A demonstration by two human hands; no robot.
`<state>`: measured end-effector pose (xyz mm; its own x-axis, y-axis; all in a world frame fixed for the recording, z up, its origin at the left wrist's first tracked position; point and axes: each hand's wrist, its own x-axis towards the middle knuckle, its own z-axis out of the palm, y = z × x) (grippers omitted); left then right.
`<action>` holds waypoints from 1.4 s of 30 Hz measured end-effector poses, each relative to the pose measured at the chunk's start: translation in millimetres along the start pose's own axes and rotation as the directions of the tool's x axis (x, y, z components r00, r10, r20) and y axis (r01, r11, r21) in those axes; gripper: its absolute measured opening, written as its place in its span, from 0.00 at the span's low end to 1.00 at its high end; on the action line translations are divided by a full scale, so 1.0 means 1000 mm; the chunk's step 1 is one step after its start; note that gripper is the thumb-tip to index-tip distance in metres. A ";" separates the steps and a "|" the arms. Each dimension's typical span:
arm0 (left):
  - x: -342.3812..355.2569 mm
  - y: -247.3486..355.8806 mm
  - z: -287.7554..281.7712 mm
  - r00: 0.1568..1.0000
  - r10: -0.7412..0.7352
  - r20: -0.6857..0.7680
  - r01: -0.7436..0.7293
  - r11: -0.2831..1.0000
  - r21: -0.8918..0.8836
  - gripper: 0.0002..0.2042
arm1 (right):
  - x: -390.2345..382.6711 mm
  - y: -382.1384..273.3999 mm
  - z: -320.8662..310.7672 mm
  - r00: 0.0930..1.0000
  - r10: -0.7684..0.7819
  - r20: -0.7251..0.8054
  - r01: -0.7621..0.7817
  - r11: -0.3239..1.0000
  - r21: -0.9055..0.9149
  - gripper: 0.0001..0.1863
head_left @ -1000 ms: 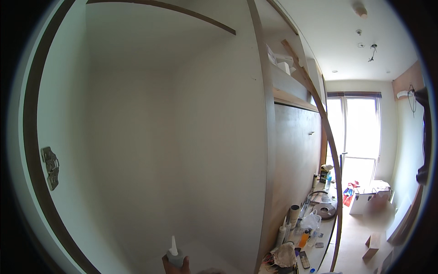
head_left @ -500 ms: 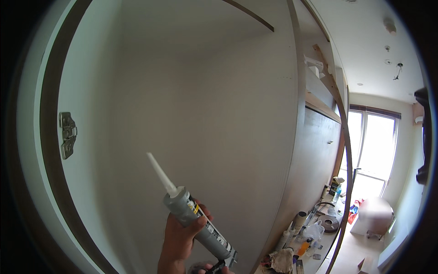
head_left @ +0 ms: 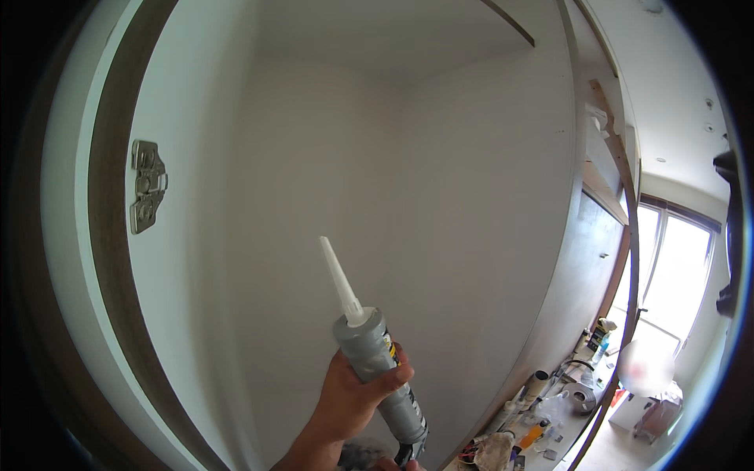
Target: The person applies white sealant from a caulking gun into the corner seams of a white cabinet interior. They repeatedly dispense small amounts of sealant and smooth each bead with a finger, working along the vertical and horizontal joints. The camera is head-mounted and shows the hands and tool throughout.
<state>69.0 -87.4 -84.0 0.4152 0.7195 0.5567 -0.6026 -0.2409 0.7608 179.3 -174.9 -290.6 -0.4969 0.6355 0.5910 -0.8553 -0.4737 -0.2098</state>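
Observation:
My left hand (head_left: 345, 404) is wrapped around a grey sealant cartridge (head_left: 367, 345) and holds it up, tilted slightly left. Its long white nozzle (head_left: 338, 275) points up toward the back wall of a white cabinet interior (head_left: 330, 180) without touching it. The dark end of the caulking gun (head_left: 410, 443) shows below the hand. Only a sliver of my right hand (head_left: 386, 465) appears at the lower edge beside that end, and its grip is hidden.
A metal hinge plate (head_left: 147, 186) is screwed to the cabinet's left side panel, behind a brown front edge (head_left: 106, 235). At the lower right, several tubes, rolls and tools (head_left: 542, 420) lie on the floor. A bright window (head_left: 667, 282) is beyond.
The cartridge has risen from the lower edge into full view with my left hand on it. The view has turned toward the cabinet's left side, and the hinge plate looks larger.

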 end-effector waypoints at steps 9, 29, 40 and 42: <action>0.001 -0.004 -0.010 1.000 -0.014 0.016 0.014 1.000 0.028 0.23 | -0.032 -0.004 -0.038 0.929 -0.128 -0.347 0.109 0.991 -0.076 0.25; 0.005 -0.021 -0.019 0.999 -0.005 -0.050 0.006 1.000 0.026 0.22 | -0.034 -0.017 -0.042 0.944 -0.062 -0.324 0.063 0.998 -0.009 0.27; -0.020 -0.065 -0.028 0.948 0.046 -0.315 0.106 0.888 0.448 0.27 | -0.001 -0.087 0.008 0.480 -0.281 -0.831 -0.864 0.011 -0.503 0.28; -0.033 -0.077 -0.033 0.938 0.109 -0.329 0.103 0.819 0.565 0.29 | 0.009 -0.107 0.031 0.587 -0.471 -0.659 -0.798 -0.201 -0.568 0.23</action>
<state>79.7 -71.2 -172.0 0.0991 0.8630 0.4954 -0.0661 -0.4910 0.8687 270.8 -137.1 -238.9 0.0147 0.9976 -0.0676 0.4850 -0.0662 -0.8720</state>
